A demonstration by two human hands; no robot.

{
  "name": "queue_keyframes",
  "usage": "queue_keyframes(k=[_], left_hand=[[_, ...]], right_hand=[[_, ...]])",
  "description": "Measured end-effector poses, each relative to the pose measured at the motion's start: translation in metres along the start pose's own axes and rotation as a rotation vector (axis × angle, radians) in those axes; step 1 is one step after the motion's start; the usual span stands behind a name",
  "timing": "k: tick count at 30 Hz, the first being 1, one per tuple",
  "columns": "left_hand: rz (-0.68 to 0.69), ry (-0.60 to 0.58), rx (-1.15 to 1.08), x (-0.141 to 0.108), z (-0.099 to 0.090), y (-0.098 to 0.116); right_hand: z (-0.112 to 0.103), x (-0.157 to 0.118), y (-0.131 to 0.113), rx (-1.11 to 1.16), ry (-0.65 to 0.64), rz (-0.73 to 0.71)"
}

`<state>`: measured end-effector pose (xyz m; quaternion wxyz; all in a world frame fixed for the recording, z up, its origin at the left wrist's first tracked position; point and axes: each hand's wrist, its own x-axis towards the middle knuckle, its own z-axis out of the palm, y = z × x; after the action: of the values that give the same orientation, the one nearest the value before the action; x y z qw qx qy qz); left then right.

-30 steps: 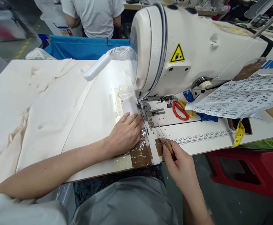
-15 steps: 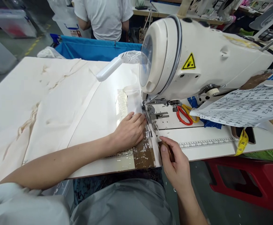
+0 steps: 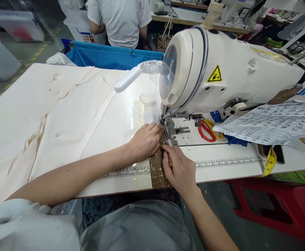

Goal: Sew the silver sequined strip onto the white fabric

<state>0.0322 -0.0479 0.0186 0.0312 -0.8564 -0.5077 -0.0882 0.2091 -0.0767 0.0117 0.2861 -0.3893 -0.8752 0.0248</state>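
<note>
So everything here is sitting around the presser foot [image 3: 163, 119], and my left hand [image 3: 146, 140] is the closer one: it's resting palm down just on the near left side of the foot, fingers bunched together, tips tucked in by the white cloth [image 3: 151, 112]. Can't tell if those tips are pinching anything or only pressing, since the hand itself is hiding it. The bit of cloth I'm seeing is lying left of the foot, and as far as I can make out its long axis is running away from me past the foot, with the near end disappearing under my left hand. My right hand [image 3: 180, 167] is sitting nearer me than the foot and a touch to its right, curled, thumb and fingers pinching a wooden-handled tool [image 3: 170, 161]. The handle is pointing away from me, roughly toward the foot, but the tip is hiding behind my fingers, so no idea if it's touching cloth.
</note>
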Motion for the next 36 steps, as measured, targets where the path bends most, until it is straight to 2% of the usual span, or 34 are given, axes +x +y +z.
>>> queue_keyframes(k=[10, 16, 21, 24, 27, 30, 32, 34, 36], left_hand=[[-0.027, 0.018, -0.037, 0.000, 0.000, 0.000], [-0.024, 0.055, -0.072, 0.000, 0.005, -0.009], [-0.055, 0.061, -0.074, 0.005, 0.008, -0.018], [-0.103, 0.028, -0.094, 0.007, -0.005, -0.015], [-0.062, -0.050, -0.090, 0.001, -0.033, -0.013], [-0.060, -0.124, -0.061, -0.025, -0.068, -0.016], [-0.141, -0.108, -0.073, -0.060, -0.086, -0.021], [-0.286, -0.052, -0.105, -0.106, -0.098, -0.031], [-0.540, 0.033, -0.101, -0.160, -0.102, -0.044]], right_hand=[[0.006, 0.003, -0.007, -0.219, -0.037, 0.025], [0.013, 0.005, -0.015, -0.352, -0.070, 0.080], [0.010, 0.004, -0.016, -0.326, -0.039, 0.067], [0.004, -0.005, -0.017, -0.241, 0.047, 0.012], [0.001, -0.014, -0.015, -0.170, 0.072, -0.070], [0.004, -0.015, -0.012, -0.095, 0.011, -0.140], [0.005, -0.013, -0.012, -0.063, -0.016, -0.144], [0.005, -0.011, -0.013, -0.052, -0.033, -0.120], [0.005, -0.010, -0.015, -0.050, -0.020, -0.072]])
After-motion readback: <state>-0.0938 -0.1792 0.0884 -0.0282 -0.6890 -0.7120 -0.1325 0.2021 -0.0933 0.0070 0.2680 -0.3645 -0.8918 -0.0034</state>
